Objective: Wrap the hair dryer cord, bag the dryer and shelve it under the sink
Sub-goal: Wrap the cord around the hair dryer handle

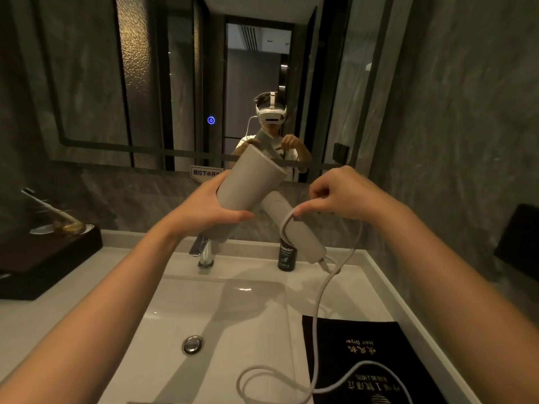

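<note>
Right now my left hand [210, 205] grips the barrel of the hair dryer [250, 188], fingers curled round its lower part, holding it up over the far side of the sink [186, 301] with the wide mouth tilted up and away toward the mirror [175, 83]. The dryer's handle [294, 228] slants down to the right from the barrel. My right hand [344, 193] is closed on the cord [318, 301], pinching a loop of it against the upper part of the handle; one turn of cord already lies round the handle just below my fingers. From the handle's lower end the cord drops toward me, crosses the near right part of the basin and loops loosely at the near edge, partly over the black bag [367, 360]. That bag lies flat on the counter at the near right, beside the basin, with gold lettering that reads "Hair Dryer".

Behind the dryer, at the far rim of the sink, stands a chrome faucet [204, 252], and to its right a dark bottle [287, 256] half hidden by the handle. The drain plug [192, 344] sits in the basin near me. On the far left a dark tray [43, 258] holds a glass with a toothbrush [49, 208] leaning in it.
</note>
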Tool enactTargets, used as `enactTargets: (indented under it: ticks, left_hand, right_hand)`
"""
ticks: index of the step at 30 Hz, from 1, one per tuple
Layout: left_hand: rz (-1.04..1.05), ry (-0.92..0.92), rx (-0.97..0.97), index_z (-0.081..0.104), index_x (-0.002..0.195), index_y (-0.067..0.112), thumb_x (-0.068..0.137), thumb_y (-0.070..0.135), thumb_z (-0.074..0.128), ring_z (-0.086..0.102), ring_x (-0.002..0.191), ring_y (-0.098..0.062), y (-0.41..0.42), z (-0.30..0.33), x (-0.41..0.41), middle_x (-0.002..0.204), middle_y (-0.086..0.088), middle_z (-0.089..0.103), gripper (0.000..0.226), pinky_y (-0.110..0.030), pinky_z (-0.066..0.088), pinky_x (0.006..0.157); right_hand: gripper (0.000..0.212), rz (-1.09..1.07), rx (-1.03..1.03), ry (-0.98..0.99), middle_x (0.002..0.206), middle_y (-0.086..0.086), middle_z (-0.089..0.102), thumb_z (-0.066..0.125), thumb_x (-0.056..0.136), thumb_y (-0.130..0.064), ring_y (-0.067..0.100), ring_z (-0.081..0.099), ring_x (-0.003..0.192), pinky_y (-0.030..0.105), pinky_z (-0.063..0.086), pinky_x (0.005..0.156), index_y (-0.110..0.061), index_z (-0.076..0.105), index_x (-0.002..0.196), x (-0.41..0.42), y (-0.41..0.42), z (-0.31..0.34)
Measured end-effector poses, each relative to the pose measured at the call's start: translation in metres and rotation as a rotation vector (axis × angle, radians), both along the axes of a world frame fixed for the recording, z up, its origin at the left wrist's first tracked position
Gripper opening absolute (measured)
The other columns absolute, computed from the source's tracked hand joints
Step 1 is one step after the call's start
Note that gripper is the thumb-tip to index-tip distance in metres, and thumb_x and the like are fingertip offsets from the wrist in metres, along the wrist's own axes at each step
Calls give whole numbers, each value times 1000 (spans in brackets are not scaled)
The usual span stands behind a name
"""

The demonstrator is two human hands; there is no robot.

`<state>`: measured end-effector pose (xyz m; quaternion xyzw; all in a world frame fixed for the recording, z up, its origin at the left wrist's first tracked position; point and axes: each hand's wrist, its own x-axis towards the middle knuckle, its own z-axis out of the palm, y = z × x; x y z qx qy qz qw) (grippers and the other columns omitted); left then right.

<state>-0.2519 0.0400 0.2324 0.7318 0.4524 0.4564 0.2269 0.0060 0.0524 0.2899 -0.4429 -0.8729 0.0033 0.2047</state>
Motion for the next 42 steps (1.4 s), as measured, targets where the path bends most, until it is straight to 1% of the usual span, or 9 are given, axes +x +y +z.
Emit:
enactTargets:
  ticks: [4,12,17,25,28,33,35,37,42]
  left_hand:
    - [-44,-51,-61,44,102,49,61,31,83,58,95,-12,-6,6,-6,106,7,55,59,-22,47,68]
    - [-181,-186,-229,53,110,28,27,60,87,70,81,-10,-3,-2,-19,104,-7,64,95,-25,58,68]
    - [-165,-199,-241,51,114,28,34,57,86,69,86,-12,3,-14,-19,110,-9,61,91,-25,57,72]
    - [-82,-257,-263,49,110,33,29,66,84,67,90,-12,9,-21,-16,111,-6,59,94,-24,54,70]
    - [-131,-261,-330,50,111,30,36,54,85,69,83,-12,7,-22,-4,107,-7,62,85,-29,56,72]
    - [-229,-498,-371,56,110,19,51,39,75,67,81,-20,6,-26,26,93,-7,69,65,-37,56,72]
    - [-244,-618,-358,57,111,16,53,36,76,68,78,-18,8,-28,37,92,-7,70,64,-34,58,67]
    - [-221,-762,-358,57,114,14,61,30,77,69,77,-18,10,-30,46,92,-9,69,59,-34,57,64]
    - [-53,-939,-283,55,121,11,75,25,76,68,87,-23,18,-25,59,102,-12,68,53,-40,58,70]
  right_hand:
    - [59,30,-81,114,50,-2,46,61,55,-69,12,42,49,26,39,52,-10,55,57,1,1,3]
    - [11,319,-418,473,73,-10,62,58,91,-22,-1,55,63,12,46,58,-23,69,92,1,8,-14]
    - [13,233,-421,614,64,-2,62,62,88,-19,7,50,53,15,41,46,-24,74,89,6,14,-26]
    - [9,107,-134,520,64,-4,66,71,80,-29,4,59,57,19,51,62,-20,74,80,15,21,-29]
    - [16,107,-87,578,63,-3,65,71,78,-35,7,57,57,18,49,57,-19,74,76,7,24,-30]
    - [29,99,-360,822,77,8,65,65,87,-25,4,62,59,19,51,57,4,67,94,-7,33,-48]
    - [19,-12,-564,944,92,9,64,62,89,-16,2,61,59,14,53,61,-3,62,102,-15,37,-65]
    - [9,-62,-550,1092,81,4,59,57,93,-16,5,56,59,12,49,50,-11,59,87,-29,34,-68]
    - [30,12,-308,681,58,-1,53,44,99,-30,8,45,48,22,37,49,-15,69,106,-37,18,-74]
